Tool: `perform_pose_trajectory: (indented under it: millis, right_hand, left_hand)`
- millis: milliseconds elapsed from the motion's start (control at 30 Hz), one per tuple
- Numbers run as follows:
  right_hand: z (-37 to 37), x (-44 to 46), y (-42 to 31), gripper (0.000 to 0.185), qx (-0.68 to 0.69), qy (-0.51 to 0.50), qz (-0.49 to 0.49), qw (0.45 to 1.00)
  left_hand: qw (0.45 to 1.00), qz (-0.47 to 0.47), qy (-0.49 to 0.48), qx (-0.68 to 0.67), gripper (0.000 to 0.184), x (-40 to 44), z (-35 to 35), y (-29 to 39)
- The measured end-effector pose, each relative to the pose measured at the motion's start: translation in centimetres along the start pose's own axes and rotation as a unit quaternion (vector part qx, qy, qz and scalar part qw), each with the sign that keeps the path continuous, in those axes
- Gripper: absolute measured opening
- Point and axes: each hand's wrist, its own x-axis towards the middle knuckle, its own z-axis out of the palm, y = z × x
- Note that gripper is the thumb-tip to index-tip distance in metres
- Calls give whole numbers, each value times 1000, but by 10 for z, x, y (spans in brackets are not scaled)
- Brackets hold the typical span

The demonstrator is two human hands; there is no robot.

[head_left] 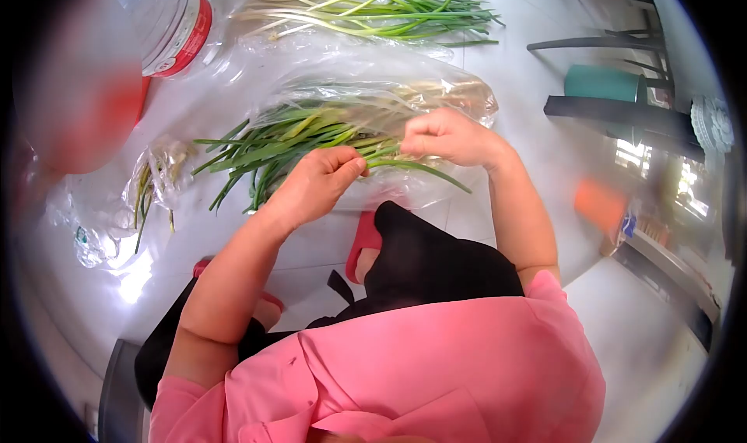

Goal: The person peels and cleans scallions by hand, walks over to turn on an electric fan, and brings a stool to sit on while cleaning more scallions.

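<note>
My left hand [323,180] is closed, thumb and fingers pinching a green onion stalk [420,167] whose green end curves off to the right. My right hand [447,137] is closed too, its fingers curled at the same stalk, just right of my left hand. Beneath both hands lies a pile of green onions [288,138], leaves pointing left, partly inside a clear plastic bag [459,89]. Farther up, a second bunch of green onions [381,8] rests on clear plastic, white ends to the left.
At the upper left stand a large clear plastic container [167,22] with a red band and a blurred red object [97,120]. A small bag of scraps [159,170] lies left. Dark racks [622,116], a teal container [603,83] and an orange object [601,202] are at right.
</note>
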Motion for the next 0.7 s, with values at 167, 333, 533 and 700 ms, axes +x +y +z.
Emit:
perform_pose_trajectory:
  millis: [167,333,533,700]
  right_hand:
    - [37,5,17,23,393,188,-30,900]
    - [20,-14,67,19,570,327,-112,745]
    - [41,-7,68,26,20,152,72,986]
    - [68,-1,100,30,-263,221,65,937]
  left_hand:
    - [1000,1,8,-15,27,-4,-6,29]
    - [996,39,-24,80,27,-3,-11,23]
    - [919,238,172,265,19,-24,-15,95]
    - [831,307,216,409,23,-8,-32,169]
